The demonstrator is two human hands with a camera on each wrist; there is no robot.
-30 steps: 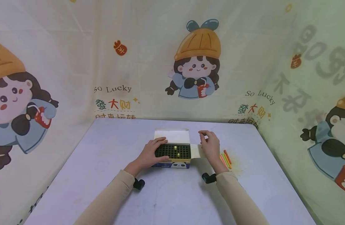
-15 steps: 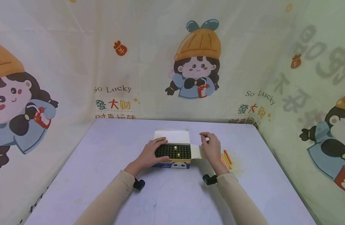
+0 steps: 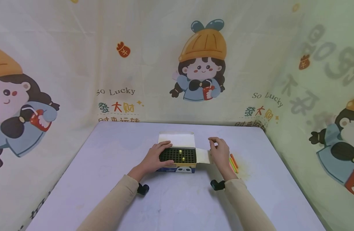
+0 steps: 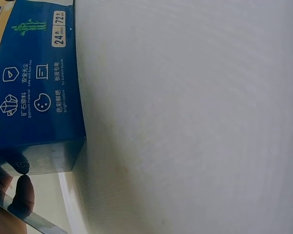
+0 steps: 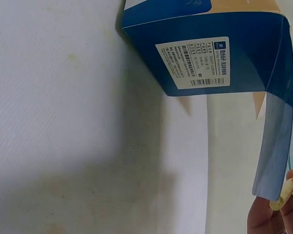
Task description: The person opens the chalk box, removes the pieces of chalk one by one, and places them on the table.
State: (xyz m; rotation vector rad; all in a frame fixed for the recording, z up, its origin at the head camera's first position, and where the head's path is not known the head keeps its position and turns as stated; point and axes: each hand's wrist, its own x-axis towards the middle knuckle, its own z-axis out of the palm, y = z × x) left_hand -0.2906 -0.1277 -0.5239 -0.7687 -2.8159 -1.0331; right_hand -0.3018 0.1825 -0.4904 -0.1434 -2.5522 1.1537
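Closest to me, my beige sleeves (image 3: 111, 203) are spanning the pale table (image 3: 171, 208), a black wrist camera (image 3: 143, 189) sitting at each cuff. My left hand (image 3: 151, 158) is gripping the left end of the blue box (image 3: 185, 169), its thumb lying along the front edge and its fingers reaching toward the back. Off to the right, some coloured sticks (image 3: 234, 161) are lying on the table, partly hidden. Inside the box a black holder (image 3: 189, 156) is showing its rows of holes, two yellow pegs (image 3: 180, 152) standing in it. From the box's right end a side flap (image 3: 202, 156) is jutting out, and near its outer end my right hand (image 3: 220, 154) is pinching a short pale yellow stick (image 5: 282, 196) (whether it is touching the flap, I cannot tell). Behind, the white lid (image 3: 177, 140) is standing open; farther off, a cream cloth (image 3: 156, 73) with cartoon figures is hanging.
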